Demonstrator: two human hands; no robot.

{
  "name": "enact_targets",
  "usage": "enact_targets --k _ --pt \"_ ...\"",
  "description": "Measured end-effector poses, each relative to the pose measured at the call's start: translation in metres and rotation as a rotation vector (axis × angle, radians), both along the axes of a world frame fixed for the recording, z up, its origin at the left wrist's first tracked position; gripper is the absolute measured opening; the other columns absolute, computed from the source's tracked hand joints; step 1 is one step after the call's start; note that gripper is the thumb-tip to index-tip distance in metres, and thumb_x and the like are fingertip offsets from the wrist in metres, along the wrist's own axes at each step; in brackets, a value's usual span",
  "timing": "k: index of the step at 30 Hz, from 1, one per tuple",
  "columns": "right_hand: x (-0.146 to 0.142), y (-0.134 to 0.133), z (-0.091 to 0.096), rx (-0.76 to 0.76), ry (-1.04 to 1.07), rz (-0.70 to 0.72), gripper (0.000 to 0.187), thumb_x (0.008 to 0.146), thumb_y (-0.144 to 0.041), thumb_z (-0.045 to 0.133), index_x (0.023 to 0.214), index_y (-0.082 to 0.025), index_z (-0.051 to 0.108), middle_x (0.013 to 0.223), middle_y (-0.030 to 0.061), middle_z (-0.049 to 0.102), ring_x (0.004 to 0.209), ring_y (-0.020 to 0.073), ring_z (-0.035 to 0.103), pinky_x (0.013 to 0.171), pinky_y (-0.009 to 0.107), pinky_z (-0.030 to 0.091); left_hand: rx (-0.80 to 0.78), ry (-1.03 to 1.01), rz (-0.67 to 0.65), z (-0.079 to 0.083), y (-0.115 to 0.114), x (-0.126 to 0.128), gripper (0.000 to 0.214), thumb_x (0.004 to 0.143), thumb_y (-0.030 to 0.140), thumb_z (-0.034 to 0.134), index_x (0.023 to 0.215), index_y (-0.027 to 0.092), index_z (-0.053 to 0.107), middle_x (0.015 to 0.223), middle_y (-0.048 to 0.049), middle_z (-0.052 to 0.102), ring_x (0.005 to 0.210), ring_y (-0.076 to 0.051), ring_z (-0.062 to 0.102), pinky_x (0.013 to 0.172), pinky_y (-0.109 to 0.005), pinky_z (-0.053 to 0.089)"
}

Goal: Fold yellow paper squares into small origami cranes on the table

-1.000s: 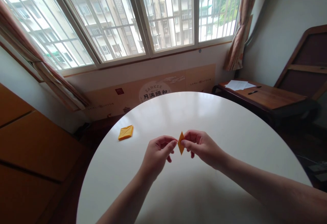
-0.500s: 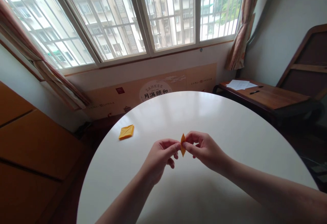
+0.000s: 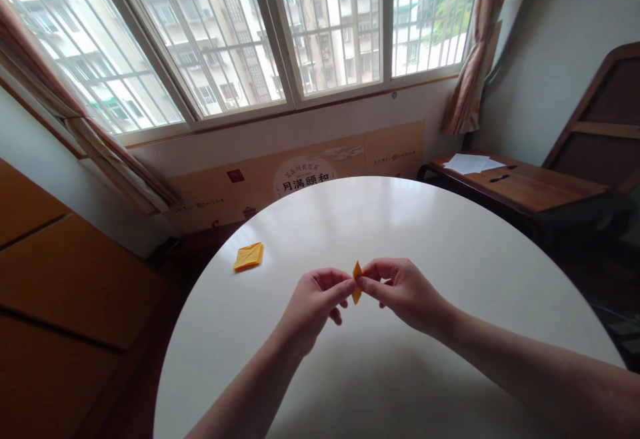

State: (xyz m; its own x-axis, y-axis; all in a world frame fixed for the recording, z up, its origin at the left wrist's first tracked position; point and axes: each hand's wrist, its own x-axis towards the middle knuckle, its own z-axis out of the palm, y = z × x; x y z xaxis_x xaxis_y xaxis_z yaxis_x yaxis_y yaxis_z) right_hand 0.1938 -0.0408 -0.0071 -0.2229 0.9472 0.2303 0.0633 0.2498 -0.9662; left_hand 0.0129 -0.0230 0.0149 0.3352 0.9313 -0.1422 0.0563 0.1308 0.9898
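Note:
Between my two hands is a small piece of folded yellow paper, narrow and diamond-shaped from this side, with a point at top and bottom. My left hand pinches its left side between thumb and index finger, the other fingers curled below. On the opposite side, my right hand grips it the same way, its thumb across the middle. Both hands are held over the white round table. The fingertips cover the middle of the paper.
A flat folded yellow packet lies on the table at the left. Beyond the table, a wooden chair on the right carries white paper sheets. An orange-brown cabinet stands at the left, and a printed cardboard panel leans under the window.
Both hands stay pinched on the folded yellow paper, with only slight shifts of the fingers. The diamond shape looks marginally narrower and shorter. The packet on the table stays put.

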Motion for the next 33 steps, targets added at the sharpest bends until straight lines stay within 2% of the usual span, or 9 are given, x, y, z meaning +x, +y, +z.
enact_targets --k 6,16,25,33 --pt "-0.0009 0.0014 -0.0001 -0.105 0.087 0.046 0.023 0.088 -0.035 0.068 0.094 -0.016 0.079 0.079 0.0051 0.074 0.065 0.0143 0.061 0.051 0.022 0.049 -0.023 -0.041 0.008 -0.0014 0.0005 -0.0026 0.035 0.066 0.044 0.086 0.073 0.014 0.07 0.059 -0.0002 0.057 0.053 -0.01 0.048 0.04 -0.016 0.039" --pt "0.0006 0.0006 0.001 -0.1 0.098 0.083 0.025 0.087 -0.037 0.071 0.1 -0.017 0.079 0.083 0.0056 0.075 0.07 0.0156 0.064 0.053 0.022 0.05 0.009 -0.055 0.047 0.0017 -0.0025 0.0007 0.037 0.065 0.046 0.084 0.071 0.014 0.068 0.058 -0.0002 0.056 0.053 -0.01 0.046 0.039 -0.015 0.037" --pt "0.0003 0.0017 0.0006 -0.113 0.085 0.047 0.023 0.086 -0.036 0.07 0.094 -0.015 0.077 0.082 0.006 0.074 0.069 0.0157 0.063 0.052 0.023 0.049 0.068 0.025 0.097 0.0008 -0.0052 0.0036 0.038 0.066 0.048 0.083 0.072 0.013 0.071 0.056 -0.0007 0.057 0.051 -0.01 0.048 0.039 -0.016 0.039" --pt "-0.0013 0.003 -0.0006 -0.162 0.153 0.0 0.015 0.083 -0.029 0.067 0.085 -0.015 0.072 0.073 0.0029 0.068 0.064 0.0138 0.058 0.051 0.022 0.047 0.171 0.159 0.032 -0.0027 -0.0059 0.0035 0.035 0.074 0.047 0.077 0.078 0.012 0.075 0.056 -0.0006 0.059 0.046 -0.009 0.048 0.038 -0.018 0.04"
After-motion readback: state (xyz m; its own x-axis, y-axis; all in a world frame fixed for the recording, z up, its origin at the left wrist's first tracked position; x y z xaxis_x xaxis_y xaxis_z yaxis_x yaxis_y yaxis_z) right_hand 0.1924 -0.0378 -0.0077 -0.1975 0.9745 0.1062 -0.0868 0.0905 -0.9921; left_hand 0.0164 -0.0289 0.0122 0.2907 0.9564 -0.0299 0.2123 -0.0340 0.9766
